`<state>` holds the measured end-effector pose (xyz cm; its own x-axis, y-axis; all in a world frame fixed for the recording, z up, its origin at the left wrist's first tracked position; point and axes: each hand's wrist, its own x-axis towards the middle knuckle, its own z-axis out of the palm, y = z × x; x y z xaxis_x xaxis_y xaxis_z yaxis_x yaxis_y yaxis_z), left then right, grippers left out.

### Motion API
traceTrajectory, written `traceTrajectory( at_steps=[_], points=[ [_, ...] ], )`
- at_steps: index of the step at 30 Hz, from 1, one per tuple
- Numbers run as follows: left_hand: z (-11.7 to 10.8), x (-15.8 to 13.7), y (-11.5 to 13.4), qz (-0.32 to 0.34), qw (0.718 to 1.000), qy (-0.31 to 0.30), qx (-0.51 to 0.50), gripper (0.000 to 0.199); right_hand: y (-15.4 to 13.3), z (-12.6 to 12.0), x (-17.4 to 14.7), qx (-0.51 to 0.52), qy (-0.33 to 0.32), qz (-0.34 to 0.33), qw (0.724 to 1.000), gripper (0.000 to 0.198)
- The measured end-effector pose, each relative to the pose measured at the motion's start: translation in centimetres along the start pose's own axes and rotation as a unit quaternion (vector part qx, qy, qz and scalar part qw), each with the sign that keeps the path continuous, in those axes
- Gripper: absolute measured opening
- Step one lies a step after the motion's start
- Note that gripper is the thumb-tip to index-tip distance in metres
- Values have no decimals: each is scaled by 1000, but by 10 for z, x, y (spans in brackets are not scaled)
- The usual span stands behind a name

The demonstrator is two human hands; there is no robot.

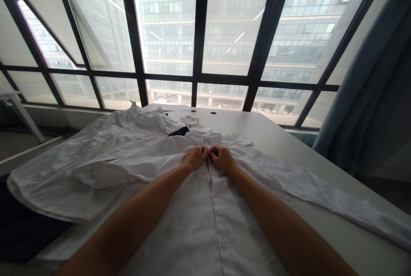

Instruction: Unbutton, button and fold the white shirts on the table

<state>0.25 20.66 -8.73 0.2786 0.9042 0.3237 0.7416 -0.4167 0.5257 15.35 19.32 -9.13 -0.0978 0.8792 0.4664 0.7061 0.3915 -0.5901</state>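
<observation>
A white button-up shirt (pixel 192 216) lies front up on the table, its collar end away from me and one sleeve (pixel 314 186) stretched out to the right. My left hand (pixel 195 157) pinches the left side of the front opening near the collar. Close beside it, my right hand (pixel 222 158) pinches the right edge of the same opening, thumb and fingers pressed together. Below the hands the placket runs toward me, with a button (pixel 215 195) showing on it. Whatever small part sits between the fingertips is hidden.
More white garments (pixel 105 139) lie heaped on the left, with a small black piece (pixel 180 131) among them. Dark cloth (pixel 25 224) hangs at the lower left. The white table (pixel 282 143) reaches toward large windows (pixel 224 23). A blue-grey curtain (pixel 369 79) hangs at right.
</observation>
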Motion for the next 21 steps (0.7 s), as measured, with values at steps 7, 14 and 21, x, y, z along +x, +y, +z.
traceTrajectory(
  at_steps=[7, 14, 21],
  points=[
    [-4, -5, 7, 24, 999, -3, 33, 25, 7, 4, 6, 67, -31, 101, 992, 12],
    [-3, -10, 8, 22, 996, 19, 85, 25, 12, 8, 11, 148, -75, 177, 970, 15],
    [-1, -7, 0, 64, 988, 10, 142, 22, 9, 8, 5, -58, -27, 39, 997, 14]
  ],
)
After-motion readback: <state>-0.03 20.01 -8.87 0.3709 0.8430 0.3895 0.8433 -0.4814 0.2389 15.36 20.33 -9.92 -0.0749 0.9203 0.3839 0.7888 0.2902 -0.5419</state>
